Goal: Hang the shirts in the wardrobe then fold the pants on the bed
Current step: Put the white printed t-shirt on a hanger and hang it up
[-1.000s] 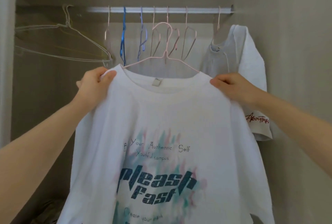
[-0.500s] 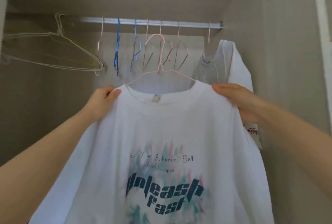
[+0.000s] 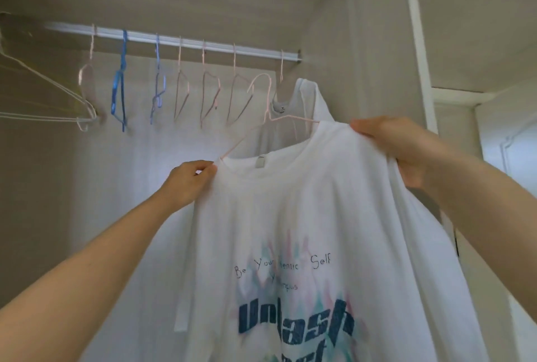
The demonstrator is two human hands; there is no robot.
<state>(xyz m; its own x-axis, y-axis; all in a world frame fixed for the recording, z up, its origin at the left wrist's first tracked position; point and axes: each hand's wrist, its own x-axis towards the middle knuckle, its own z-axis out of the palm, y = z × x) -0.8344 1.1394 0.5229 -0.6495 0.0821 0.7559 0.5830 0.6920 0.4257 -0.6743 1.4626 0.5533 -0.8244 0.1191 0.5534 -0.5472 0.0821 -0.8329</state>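
Note:
I hold up a white T-shirt (image 3: 305,216) with a blue and teal "Unleash" print, threaded on a pink wire hanger (image 3: 261,111). My left hand (image 3: 189,181) pinches its left shoulder and my right hand (image 3: 389,140) grips its right shoulder, higher up. The hanger's hook rises just below the white wardrobe rail (image 3: 186,42), near the rail's right end, and does not touch it. Behind it another white shirt (image 3: 305,106) hangs at the right end of the rail.
Several empty pink and blue wire hangers (image 3: 183,91) hang along the rail. White hangers (image 3: 46,106) jut out at the far left. The wardrobe's side wall (image 3: 372,71) and a white door frame (image 3: 418,42) stand close on the right.
Both hands have carried the shirt and hanger up and to the right, toward the rail's right end. The shirt now tilts, with its right shoulder higher.

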